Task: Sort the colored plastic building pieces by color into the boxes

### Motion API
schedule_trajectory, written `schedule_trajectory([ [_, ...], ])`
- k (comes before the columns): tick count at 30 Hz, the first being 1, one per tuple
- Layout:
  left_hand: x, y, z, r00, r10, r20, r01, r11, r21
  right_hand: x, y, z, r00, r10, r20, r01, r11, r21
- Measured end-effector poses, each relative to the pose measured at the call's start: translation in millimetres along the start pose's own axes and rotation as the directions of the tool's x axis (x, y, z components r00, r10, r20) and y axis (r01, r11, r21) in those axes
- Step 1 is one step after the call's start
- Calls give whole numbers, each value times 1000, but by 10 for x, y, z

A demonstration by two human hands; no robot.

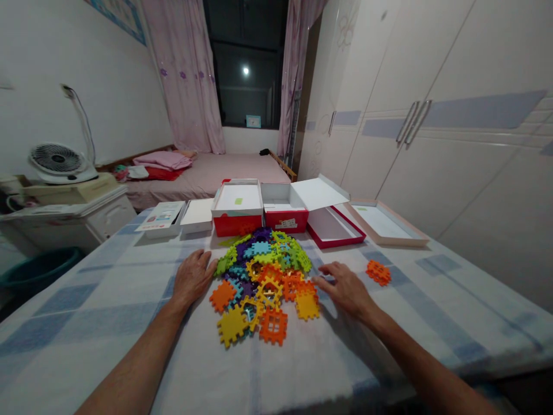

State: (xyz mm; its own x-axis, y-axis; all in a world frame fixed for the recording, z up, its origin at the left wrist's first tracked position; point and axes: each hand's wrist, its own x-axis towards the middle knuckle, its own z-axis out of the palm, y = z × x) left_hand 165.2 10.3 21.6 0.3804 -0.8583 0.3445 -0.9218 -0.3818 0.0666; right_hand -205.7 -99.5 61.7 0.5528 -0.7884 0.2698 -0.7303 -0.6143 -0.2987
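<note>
A heap of coloured interlocking plastic tiles [263, 276], orange, yellow, green, blue and purple, lies in the middle of a table under a blue-and-white checked cloth [108, 311]. My left hand [192, 278] rests flat on the cloth against the heap's left edge, fingers stretched out. My right hand [345, 286] lies flat at the heap's right edge, fingertips touching the orange tiles. Neither hand holds anything. One lone orange tile [379, 272] sits apart, to the right of my right hand.
Behind the heap stand a red box [237, 223], a second red box with its white lid up [286, 219], a shallow red lid [337, 227] and a pale tray [386, 225]. Two white boxes [173, 219] sit back left. A bed, fan and wardrobe surround the table.
</note>
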Motion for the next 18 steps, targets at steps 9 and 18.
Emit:
schedule_trajectory([
  [9,7,9,2,1000,-26,5,26,999,-24,-151,-486,340,999,-7,-34,17,946,323],
  [18,5,11,-3,1000,-28,11,28,999,-22,-5,-568,358,998,-44,-37,53,961,273],
])
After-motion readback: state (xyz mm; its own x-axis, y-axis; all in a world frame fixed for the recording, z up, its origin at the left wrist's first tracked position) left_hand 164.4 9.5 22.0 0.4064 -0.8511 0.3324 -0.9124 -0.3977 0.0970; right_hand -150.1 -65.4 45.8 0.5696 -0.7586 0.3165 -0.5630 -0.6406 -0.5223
